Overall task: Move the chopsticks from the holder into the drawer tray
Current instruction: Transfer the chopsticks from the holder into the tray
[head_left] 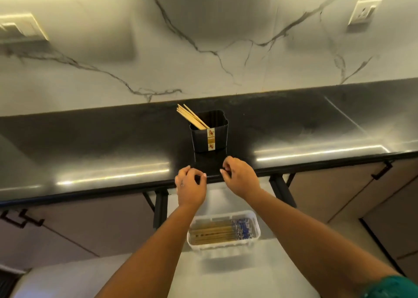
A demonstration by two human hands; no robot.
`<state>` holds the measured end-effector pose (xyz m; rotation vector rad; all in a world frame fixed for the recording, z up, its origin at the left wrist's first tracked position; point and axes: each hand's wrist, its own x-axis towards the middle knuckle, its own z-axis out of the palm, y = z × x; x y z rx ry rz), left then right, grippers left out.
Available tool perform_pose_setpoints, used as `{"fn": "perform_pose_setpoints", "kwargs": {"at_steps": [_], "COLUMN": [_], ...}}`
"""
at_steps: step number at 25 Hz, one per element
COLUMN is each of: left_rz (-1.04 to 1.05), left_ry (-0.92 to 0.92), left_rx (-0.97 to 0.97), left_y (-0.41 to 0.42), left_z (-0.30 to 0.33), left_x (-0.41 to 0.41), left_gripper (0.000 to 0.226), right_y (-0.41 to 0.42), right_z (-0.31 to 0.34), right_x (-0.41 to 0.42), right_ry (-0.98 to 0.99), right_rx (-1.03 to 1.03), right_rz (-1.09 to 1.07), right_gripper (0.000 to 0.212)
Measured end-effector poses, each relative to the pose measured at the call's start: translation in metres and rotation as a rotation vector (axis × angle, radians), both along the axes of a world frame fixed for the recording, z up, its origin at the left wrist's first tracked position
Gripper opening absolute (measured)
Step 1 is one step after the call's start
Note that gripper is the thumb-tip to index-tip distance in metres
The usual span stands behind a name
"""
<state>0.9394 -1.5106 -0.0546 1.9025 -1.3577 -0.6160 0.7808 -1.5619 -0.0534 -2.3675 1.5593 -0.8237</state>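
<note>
A black ribbed holder [209, 137] stands on the dark countertop, with several pale wooden chopsticks [191, 117] leaning out of its left side. Below the counter edge, a clear plastic tray [257, 228] in the pulled-out drawer holds several chopsticks with blue patterned ends [222, 231]. My left hand [191, 185] and my right hand [239, 176] hover at the counter's front edge, just short of the holder. Both have their fingers loosely curled and hold nothing.
The black countertop [90, 152] runs across the view under a marble backsplash with wall sockets [362, 12] at left and right. Cabinet fronts with black handles [382, 172] flank the open white drawer [226, 275].
</note>
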Motion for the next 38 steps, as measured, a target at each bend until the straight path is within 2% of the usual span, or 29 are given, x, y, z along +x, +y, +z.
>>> {"fn": "perform_pose_setpoints", "kwargs": {"at_steps": [2, 4, 6, 8, 10, 14, 16, 19, 25, 27, 35, 38], "left_rz": [-0.031, -0.027, -0.027, -0.010, 0.010, 0.071, 0.079, 0.099, 0.140, 0.147, 0.175, 0.159], "left_ry": [-0.089, -0.068, 0.046, 0.108, 0.147, 0.260, 0.349, 0.383, 0.438, 0.418, 0.390, 0.376], "left_rx": [-0.096, -0.166, -0.171, -0.150, -0.123, -0.056, -0.033, -0.020, -0.009, -0.013, 0.015, 0.023], "left_y": [-0.023, -0.046, -0.066, -0.080, -0.099, -0.135, -0.149, -0.159, -0.160, -0.157, -0.149, -0.150], "left_z": [0.029, 0.056, 0.080, 0.091, 0.087, 0.061, 0.053, 0.051, 0.037, 0.036, 0.038, 0.041], "left_x": [0.010, 0.018, 0.023, 0.027, 0.034, 0.049, 0.057, 0.064, 0.072, 0.076, 0.082, 0.082], "left_gripper": [0.018, 0.013, 0.039, 0.048, 0.050, 0.058, 0.062, 0.064, 0.075, 0.076, 0.069, 0.067], "right_y": [-0.022, -0.046, -0.072, -0.099, -0.131, -0.183, -0.194, -0.200, -0.197, -0.195, -0.198, -0.197], "right_z": [0.036, 0.067, 0.090, 0.102, 0.105, 0.093, 0.085, 0.074, 0.067, 0.068, 0.075, 0.073], "right_x": [0.016, 0.037, 0.055, 0.067, 0.076, 0.098, 0.117, 0.145, 0.170, 0.170, 0.156, 0.163], "right_ry": [-0.037, -0.086, -0.138, -0.172, -0.172, -0.041, -0.022, 0.071, 0.412, 0.494, 0.387, 0.472], "right_rx": [-0.054, -0.042, 0.030, 0.099, 0.165, 0.268, 0.319, 0.236, 0.006, -0.038, 0.071, -0.001], "right_rz": [0.019, 0.067, 0.110, 0.086, 0.023, 0.005, 0.029, 0.010, -0.118, -0.084, -0.033, -0.038], "right_gripper": [0.012, 0.011, 0.018, 0.023, 0.024, 0.027, 0.038, 0.050, 0.019, 0.019, 0.028, 0.024]}}
